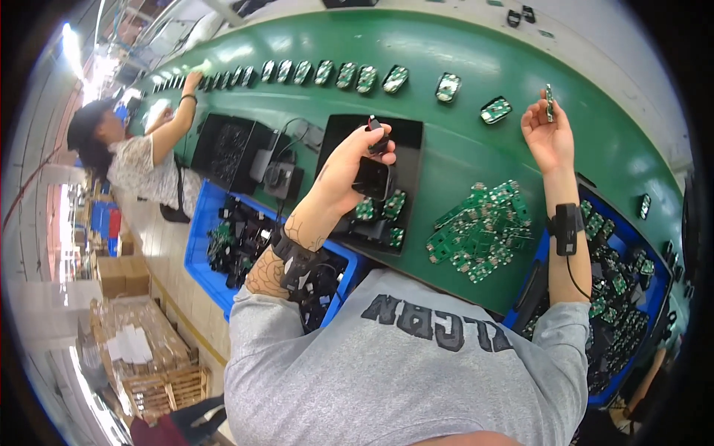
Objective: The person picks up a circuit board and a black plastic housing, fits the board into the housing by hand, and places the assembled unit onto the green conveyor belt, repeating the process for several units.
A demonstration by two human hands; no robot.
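My left hand (349, 163) is closed above a black tray (413, 149). Its thumb and fingers grip a small black plastic part (378, 136). A dark rounded case (373, 178) shows just below these fingers; I cannot tell whether the hand holds it. Out to the right, my raised right hand (549, 134) pinches a green circuit board (550, 102), seen nearly edge-on. In the tray lie a few cases with green boards (394, 204). Between my arms is a loose pile of green circuit boards (483, 230) on the green table (454, 141).
A row of black cases with boards (346, 76) curves along the table. Blue bins of parts stand left (197, 249) and right (606, 398). A black box (223, 152) and a cabled device (282, 178) lie left. Another person (141, 149) works at the far left.
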